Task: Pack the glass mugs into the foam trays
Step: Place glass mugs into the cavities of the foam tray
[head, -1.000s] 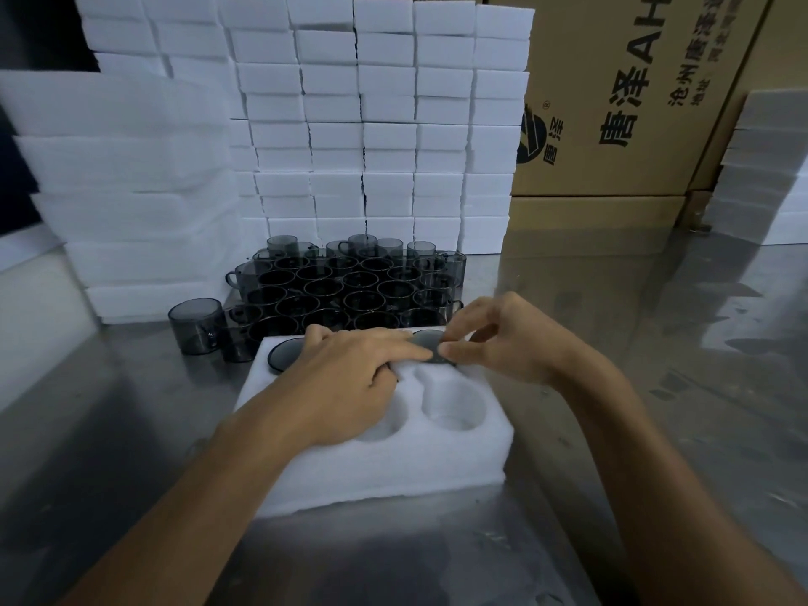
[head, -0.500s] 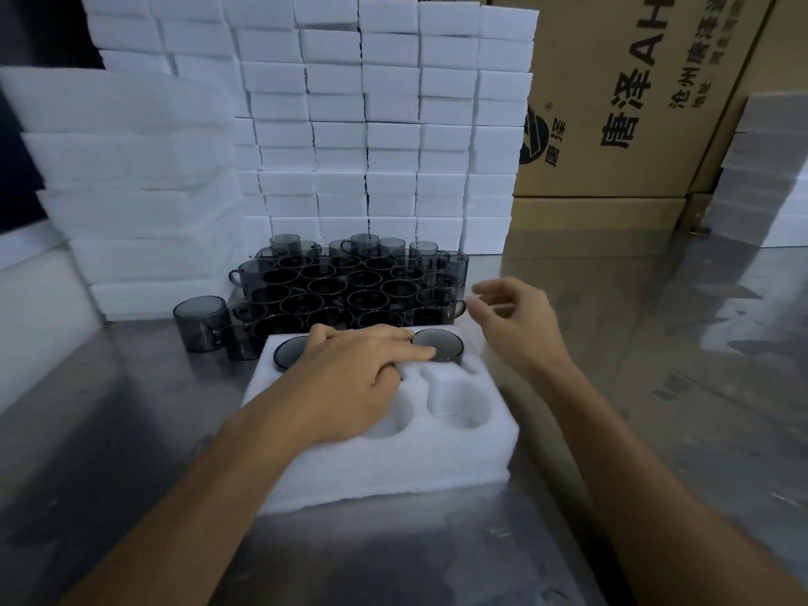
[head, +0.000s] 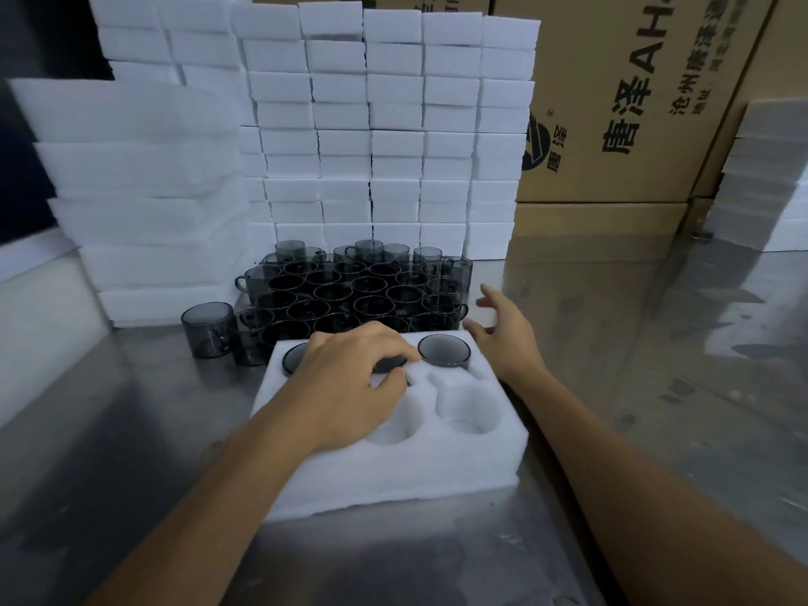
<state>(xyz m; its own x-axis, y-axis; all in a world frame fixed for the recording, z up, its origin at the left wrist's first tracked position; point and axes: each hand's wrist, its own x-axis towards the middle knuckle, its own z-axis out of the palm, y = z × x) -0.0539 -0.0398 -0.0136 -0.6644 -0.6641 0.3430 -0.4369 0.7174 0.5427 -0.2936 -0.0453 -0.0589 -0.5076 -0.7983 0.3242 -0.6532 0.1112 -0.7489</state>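
My right hand (head: 503, 334) has left the far-right mug (head: 444, 349) it was touching a second ago and now hovers past the foam tray (head: 393, 465)'s far right corner, fingers spread and holding nothing. My left hand (head: 350, 382) stays on the tray, fingers curled over the middle mug of the back row, which it mostly hides; I can't tell how firmly it grips. Another mug (head: 294, 358) peeks out at far left. The seated mugs stand upright, mouths up. The tray's long side runs left to right on the desk (head: 131, 430), loose mugs (head: 350, 290) clustered behind it.
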